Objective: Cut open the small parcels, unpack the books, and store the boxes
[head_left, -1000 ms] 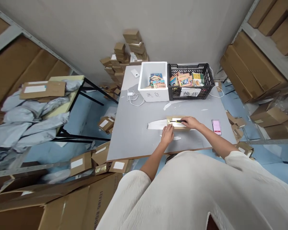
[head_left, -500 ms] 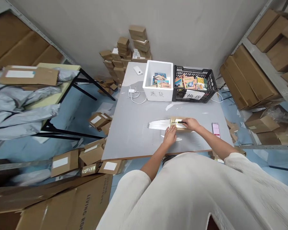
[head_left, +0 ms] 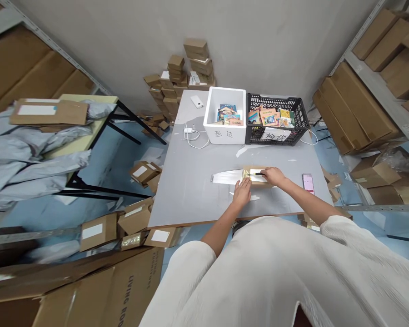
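A small cardboard box [head_left: 261, 184] with a white label and shiny tape at its left end lies on the grey table [head_left: 187, 195]. My right hand [head_left: 273, 176] is closed around a box cutter [head_left: 258, 173], whose blade end points left at the taped part of the box. My left hand [head_left: 241, 192] rests with its fingers stretched out against the box's near left edge and holds nothing. Left of the box there is a long white patch [head_left: 225, 177] on the tabletop.
At the table's back stand a white foam box [head_left: 225, 135] and a black crate [head_left: 301, 122], both with colourful booklets inside. A phone [head_left: 307, 183] lies at right, a white device [head_left: 197, 101] and a cabled charger [head_left: 189, 130] at back left. Cardboard boxes [head_left: 98, 231] crowd the floor.
The view has shifted slightly, so the surroundings sit a little further right. Both hands stay at the box, with the box cutter held almost in the same spot.
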A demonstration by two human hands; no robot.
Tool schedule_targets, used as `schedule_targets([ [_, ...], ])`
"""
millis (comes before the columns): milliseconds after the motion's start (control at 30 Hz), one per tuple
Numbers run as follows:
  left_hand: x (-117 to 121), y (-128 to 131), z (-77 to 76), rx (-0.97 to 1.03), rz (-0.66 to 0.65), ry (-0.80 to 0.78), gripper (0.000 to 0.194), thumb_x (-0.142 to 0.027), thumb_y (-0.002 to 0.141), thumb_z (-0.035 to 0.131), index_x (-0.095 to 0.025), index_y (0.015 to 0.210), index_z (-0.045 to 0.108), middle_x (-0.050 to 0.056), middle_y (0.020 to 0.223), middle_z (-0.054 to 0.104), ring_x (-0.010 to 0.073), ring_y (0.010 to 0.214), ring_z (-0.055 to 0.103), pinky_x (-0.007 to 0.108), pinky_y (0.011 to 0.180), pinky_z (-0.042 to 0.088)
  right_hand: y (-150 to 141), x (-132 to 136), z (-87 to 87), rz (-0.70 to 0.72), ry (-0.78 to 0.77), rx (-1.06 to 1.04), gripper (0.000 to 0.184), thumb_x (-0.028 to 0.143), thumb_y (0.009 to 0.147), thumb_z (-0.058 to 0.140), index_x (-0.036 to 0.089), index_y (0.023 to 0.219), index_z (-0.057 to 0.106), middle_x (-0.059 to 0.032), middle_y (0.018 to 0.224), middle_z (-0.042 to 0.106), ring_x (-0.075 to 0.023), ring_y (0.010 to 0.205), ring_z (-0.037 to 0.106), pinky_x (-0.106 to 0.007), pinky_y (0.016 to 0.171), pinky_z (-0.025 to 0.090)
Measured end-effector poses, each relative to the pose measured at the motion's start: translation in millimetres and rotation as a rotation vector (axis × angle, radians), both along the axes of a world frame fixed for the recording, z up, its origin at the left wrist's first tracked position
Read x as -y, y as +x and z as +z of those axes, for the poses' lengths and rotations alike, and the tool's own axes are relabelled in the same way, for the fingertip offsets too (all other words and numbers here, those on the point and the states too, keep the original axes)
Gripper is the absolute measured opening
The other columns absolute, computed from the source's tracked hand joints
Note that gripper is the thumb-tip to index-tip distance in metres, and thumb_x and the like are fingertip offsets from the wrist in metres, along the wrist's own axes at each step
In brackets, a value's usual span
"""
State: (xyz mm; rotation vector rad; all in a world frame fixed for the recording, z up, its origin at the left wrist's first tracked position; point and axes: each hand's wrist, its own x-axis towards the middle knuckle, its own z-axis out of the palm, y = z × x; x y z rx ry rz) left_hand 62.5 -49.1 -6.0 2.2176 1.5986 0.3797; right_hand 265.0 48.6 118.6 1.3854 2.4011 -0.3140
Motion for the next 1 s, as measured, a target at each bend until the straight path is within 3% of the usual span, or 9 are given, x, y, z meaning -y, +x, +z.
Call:
schedule_targets([
  [200,2.4,3.4,3.4,-0.034,0.016,-0.018,0.082,-0.010,0.089,0.053,-0.024,0.170,0.041,0.012,0.176,0.045,0.0264,0.167,0.036,0.055,0.138,0.023,24.2,-9.4,-0.6,-0.055,-0.026,-0.005,0.031,0.034,0.109,0.057,0.024,0.125,0.081,-0.0171,0.124,0.080,-0.0300,0.114,0.074,-0.035,0.094,0.052],
  [533,5.2,10.3,7.4,-0.109,0.038,-0.049,0.078,-0.011,0.093,0.049,-0.022,0.170,0.042,0.013,0.178,0.042,0.0273,0.167,0.035,0.054,0.137,0.025,103.1,-11.1,-1.8,-0.142,-0.045,-0.009,0.028,0.028,0.106,0.059,0.024,0.117,0.084,-0.0182,0.121,0.079,-0.0324,0.111,0.074,-0.039,0.091,0.052],
  [800,2.7,18.0,14.2,-0.158,0.069,-0.062,0.075,-0.012,0.093,0.050,-0.021,0.167,0.043,0.016,0.174,0.046,0.0307,0.165,0.038,0.053,0.134,0.029,157.2,-11.8,-4.7,-0.205,-0.093,-0.120,0.026,0.037,0.102,0.063,0.030,0.110,0.086,-0.0126,0.112,0.082,-0.0309,0.101,0.073,-0.035,0.080,0.050],
  [1000,-11.7,33.8,21.9,-0.204,0.091,-0.013,0.062,-0.019,0.094,0.058,-0.020,0.156,0.051,0.020,0.156,0.056,0.0362,0.151,0.048,0.056,0.126,0.036,187.9,-6.3,-4.8,-0.313,-0.126,-0.258,0.029,0.041,0.100,0.064,0.030,0.116,0.085,-0.0077,0.104,0.084,-0.0274,0.092,0.073,-0.031,0.076,0.047],
])
